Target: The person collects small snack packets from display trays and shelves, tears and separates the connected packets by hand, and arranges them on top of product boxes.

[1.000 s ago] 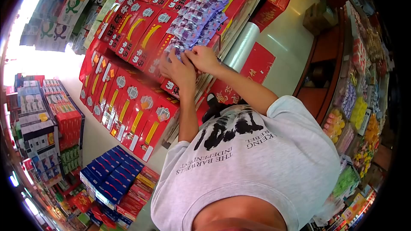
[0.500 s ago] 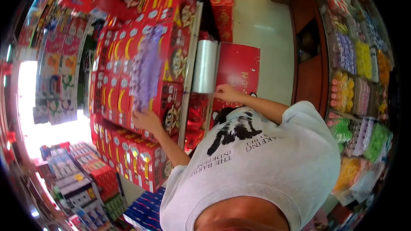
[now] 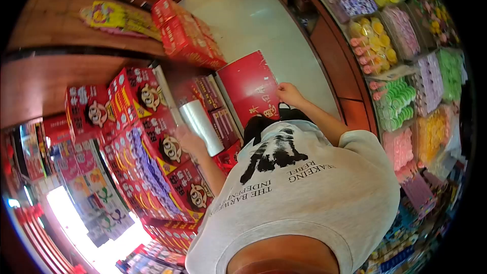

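My left hand (image 3: 190, 143) is smeared by motion, between the stacked red gift boxes (image 3: 171, 147) and an upright roll of clear plastic (image 3: 201, 127). Whether it touches either one, or holds anything, I cannot make out. A wavy purple strip (image 3: 147, 165) lies across the boxes, apart from that hand. My right hand (image 3: 289, 94) has its fingers curled beside the right edge of a large red box (image 3: 248, 83) with gold characters. What those fingers hold, if anything, is hidden.
On the right, a shelf carries clear packs of yellow pieces (image 3: 375, 43), green pieces (image 3: 398, 104) and other colours. Red cartons (image 3: 185, 35) stand on the pale floor (image 3: 243, 15) ahead. A wooden shelf (image 3: 56, 20) is at upper left.
The view has turned, bringing the wooden shelf in. My left hand has left the purple strip and moved toward the plastic roll. My right hand is now at the red box's right edge.
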The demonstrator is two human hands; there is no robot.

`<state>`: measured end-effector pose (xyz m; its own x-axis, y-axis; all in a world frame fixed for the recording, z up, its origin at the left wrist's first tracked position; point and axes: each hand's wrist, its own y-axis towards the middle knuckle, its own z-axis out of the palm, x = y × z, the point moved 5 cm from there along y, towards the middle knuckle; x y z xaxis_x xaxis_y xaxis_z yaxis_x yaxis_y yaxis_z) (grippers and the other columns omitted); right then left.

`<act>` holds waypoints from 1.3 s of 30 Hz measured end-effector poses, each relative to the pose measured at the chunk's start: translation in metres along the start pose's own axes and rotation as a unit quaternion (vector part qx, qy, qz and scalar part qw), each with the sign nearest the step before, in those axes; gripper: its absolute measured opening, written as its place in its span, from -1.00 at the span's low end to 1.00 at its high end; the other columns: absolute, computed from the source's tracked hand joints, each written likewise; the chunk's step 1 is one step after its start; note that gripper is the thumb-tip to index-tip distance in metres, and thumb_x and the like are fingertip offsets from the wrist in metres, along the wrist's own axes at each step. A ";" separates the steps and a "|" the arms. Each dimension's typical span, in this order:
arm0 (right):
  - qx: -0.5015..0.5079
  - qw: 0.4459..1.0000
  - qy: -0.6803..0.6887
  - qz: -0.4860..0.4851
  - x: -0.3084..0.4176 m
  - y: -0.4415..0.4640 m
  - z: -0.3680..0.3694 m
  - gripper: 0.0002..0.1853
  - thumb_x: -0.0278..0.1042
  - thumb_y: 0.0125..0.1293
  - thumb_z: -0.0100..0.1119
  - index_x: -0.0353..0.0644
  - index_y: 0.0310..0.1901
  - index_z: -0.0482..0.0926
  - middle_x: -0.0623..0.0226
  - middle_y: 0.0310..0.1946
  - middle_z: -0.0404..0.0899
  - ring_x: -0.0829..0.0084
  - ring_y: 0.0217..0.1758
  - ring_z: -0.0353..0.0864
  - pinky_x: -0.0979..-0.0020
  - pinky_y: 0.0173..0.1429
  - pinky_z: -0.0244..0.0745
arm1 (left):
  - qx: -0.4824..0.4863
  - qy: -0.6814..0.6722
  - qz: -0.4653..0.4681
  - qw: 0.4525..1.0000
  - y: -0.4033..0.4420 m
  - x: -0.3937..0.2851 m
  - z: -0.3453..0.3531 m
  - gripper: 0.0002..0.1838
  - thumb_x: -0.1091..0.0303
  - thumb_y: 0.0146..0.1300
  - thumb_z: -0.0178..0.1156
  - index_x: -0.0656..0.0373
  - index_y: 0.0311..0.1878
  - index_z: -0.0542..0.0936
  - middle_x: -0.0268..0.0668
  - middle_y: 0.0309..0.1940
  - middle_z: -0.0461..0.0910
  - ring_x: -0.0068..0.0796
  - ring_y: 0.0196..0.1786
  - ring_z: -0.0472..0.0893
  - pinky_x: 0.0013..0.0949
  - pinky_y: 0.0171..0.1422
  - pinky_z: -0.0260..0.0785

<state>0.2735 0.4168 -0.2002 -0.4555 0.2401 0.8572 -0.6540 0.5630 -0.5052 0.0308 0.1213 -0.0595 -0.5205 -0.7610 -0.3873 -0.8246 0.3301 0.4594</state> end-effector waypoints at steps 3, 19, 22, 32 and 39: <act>-0.014 1.000 0.024 -0.009 -0.002 0.008 -0.008 -0.76 -0.27 0.18 0.10 -0.32 -0.37 0.57 0.23 -0.53 0.63 0.49 -0.54 0.60 0.45 -0.44 0.49 | 0.412 -0.173 0.152 0.881 0.016 -0.129 0.089 -0.56 0.20 0.28 0.12 0.29 0.13 0.44 -0.04 -0.13 0.56 -0.17 -0.10 0.55 -0.25 0.03 0.37; -0.233 0.958 0.135 0.101 0.011 0.059 -0.141 -0.76 -0.23 0.20 0.18 -0.27 -0.30 0.54 0.34 -0.53 0.54 0.54 -0.52 0.50 0.47 -0.45 0.43 | 0.685 0.028 0.301 0.663 0.079 -0.240 0.325 -0.43 0.02 0.24 0.08 0.27 0.16 0.41 0.10 0.10 0.45 0.06 0.16 0.45 -0.12 0.26 0.29; -0.283 0.952 0.103 0.057 0.037 0.091 -0.175 -0.77 -0.21 0.13 0.18 -0.24 -0.42 0.54 0.37 -0.63 0.53 0.53 -0.58 0.51 0.43 -0.49 0.40 | 0.595 0.014 0.355 0.721 0.121 -0.293 0.345 -0.49 0.03 0.25 0.08 0.25 0.10 0.46 0.06 0.02 0.49 0.07 0.07 0.50 -0.05 0.15 0.35; -0.338 0.925 0.168 0.046 0.051 0.122 -0.243 -0.82 -0.30 0.19 0.18 -0.25 -0.33 0.54 0.41 -0.53 0.52 0.60 -0.50 0.47 0.51 -0.43 0.37 | 0.618 -0.067 0.465 0.630 0.124 -0.425 0.398 -0.50 0.05 0.24 0.10 0.26 0.08 0.47 0.05 0.01 0.50 0.03 0.08 0.49 -0.11 0.17 0.34; -0.405 0.912 0.008 0.065 0.055 0.146 -0.326 -0.70 -0.19 0.11 0.20 -0.27 -0.25 0.56 0.14 -0.40 0.61 0.27 -0.32 0.60 0.31 -0.23 0.47 | 0.679 -0.037 0.480 0.555 0.076 -0.461 0.421 -0.50 0.04 0.22 0.12 0.27 0.06 0.49 0.07 -0.01 0.51 0.03 0.06 0.51 -0.11 0.15 0.36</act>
<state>0.3496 0.7703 -0.1943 -0.4841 0.3549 0.7998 0.0685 0.9266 -0.3697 0.1143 0.7324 -0.1823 -0.8299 0.1378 -0.5406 0.4597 0.7180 -0.5226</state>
